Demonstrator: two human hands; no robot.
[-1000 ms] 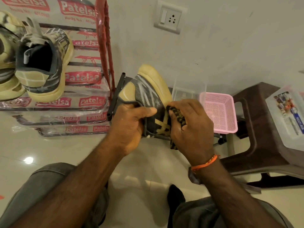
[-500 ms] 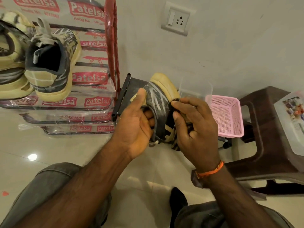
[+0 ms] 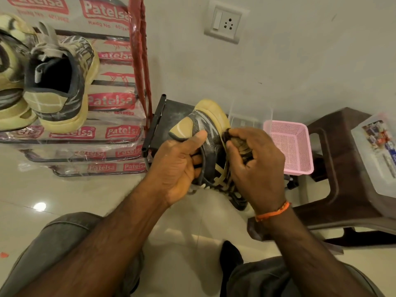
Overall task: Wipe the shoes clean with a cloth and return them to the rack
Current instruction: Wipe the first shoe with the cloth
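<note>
Head view: a shoe point(image 3: 209, 133) is held up at the centre of the picture, its pale sole turned toward twelve o'clock and its laces hanging toward six o'clock. The left hand point(image 3: 177, 166) is closed around the heel end, with the thumb laid across the grey side and the other fingers tucked into the opening. The right hand point(image 3: 256, 166) is curled tight around a dark patterned cloth point(image 3: 240, 145), which is pressed against the shoe's edge just beside the sole; an orange thread point(image 3: 273, 212) is worn on that wrist. At nine to ten o'clock, a rack point(image 3: 139, 67) wrapped in printed plastic is seen, and a second shoe point(image 3: 60, 82) is set on its shelf with the heel facing the camera. Part of another shoe point(image 3: 10, 78) is visible just beside it at the left edge. Behind the held shoe, a small dark stand point(image 3: 171, 110) is placed against the wall. At three o'clock, a pink basket point(image 3: 289, 146) is seen, and next to it a brown stool point(image 3: 342, 168) on which a clear plastic box point(image 3: 377, 151) is rested. A wall socket point(image 3: 225, 23) is mounted at twelve o'clock. Grey trouser knees point(image 3: 64, 249) are visible at six to seven o'clock above the pale tiled floor point(image 3: 64, 189)
</note>
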